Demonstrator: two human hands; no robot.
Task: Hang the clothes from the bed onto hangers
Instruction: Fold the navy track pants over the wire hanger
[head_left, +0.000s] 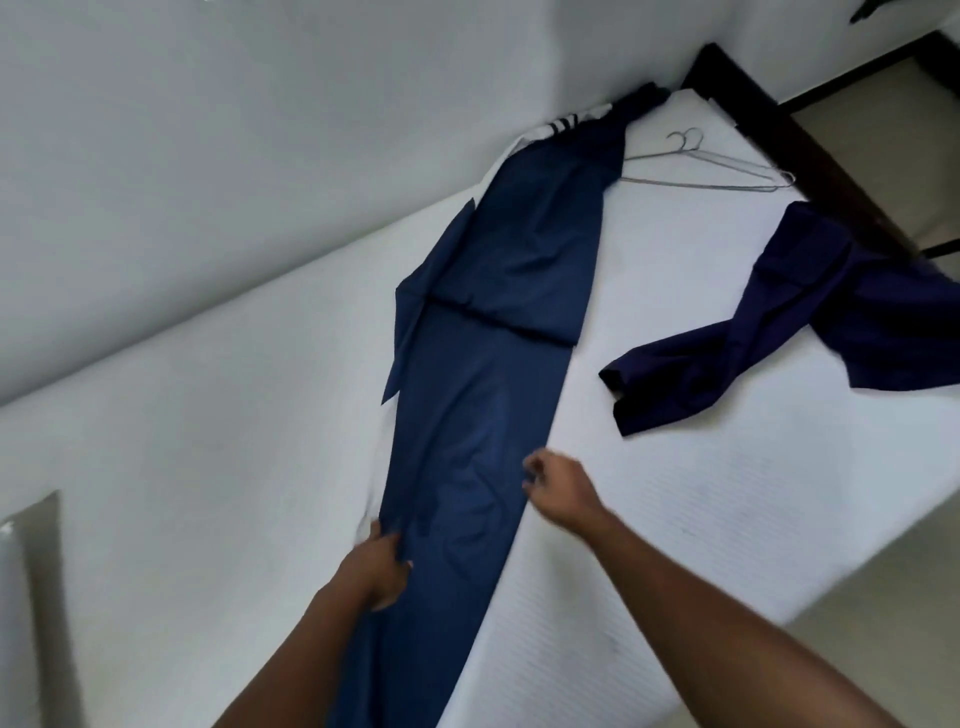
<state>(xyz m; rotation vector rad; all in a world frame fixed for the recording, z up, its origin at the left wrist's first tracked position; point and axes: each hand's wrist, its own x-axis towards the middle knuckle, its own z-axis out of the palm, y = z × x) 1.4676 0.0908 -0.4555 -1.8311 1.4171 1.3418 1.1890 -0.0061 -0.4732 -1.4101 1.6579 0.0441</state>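
Note:
A long navy blue garment (483, 374) lies stretched out along the white bed (701, 493), running from the near edge to the far corner. My left hand (376, 569) grips its left edge near the lower end. At the garment's right edge my right hand (558, 486) has its fingers curled onto the fabric, though motion blurs the grip. A second, darker navy garment (789, 322) lies crumpled on the right side of the bed. Wire hangers (711, 166) rest on the sheet at the far end.
A white wall (208, 182) runs along the bed's left side. The dark wooden bed frame (810, 150) shows at the far right, with tiled floor beyond it. A white garment with dark stripes (561, 127) peeks out under the long garment's far end.

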